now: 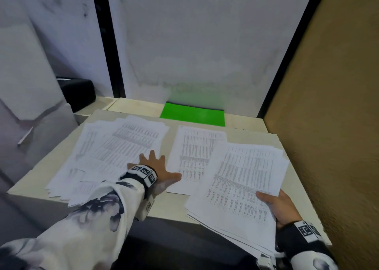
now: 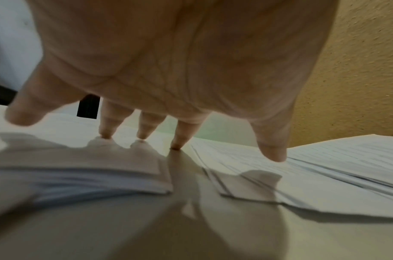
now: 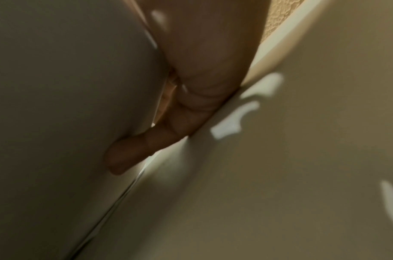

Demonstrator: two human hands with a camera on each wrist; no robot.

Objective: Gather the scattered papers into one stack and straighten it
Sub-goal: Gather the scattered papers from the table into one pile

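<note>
Printed white sheets lie in three groups on a pale desk point(image 1: 244, 124). A spread pile of papers point(image 1: 114, 153) covers the left half. My left hand point(image 1: 158, 167) lies flat with fingers splayed, fingertips point(image 2: 175, 146) pressing on that pile's right edge point(image 2: 124, 176) and the desk. A single sheet point(image 1: 192, 157) lies in the middle. My right hand point(image 1: 281, 206) grips the near right corner of a thick bundle of papers point(image 1: 242, 187), thumb on top, fingers point(image 3: 128, 154) under it; the bundle point(image 3: 57, 123) overhangs the desk's front edge.
A green folder point(image 1: 192, 116) lies at the back of the desk against a white partition point(image 1: 194, 44). A tan textured wall point(image 1: 332, 105) closes the right side. A black box point(image 1: 80, 93) sits at the back left, beyond the desk corner.
</note>
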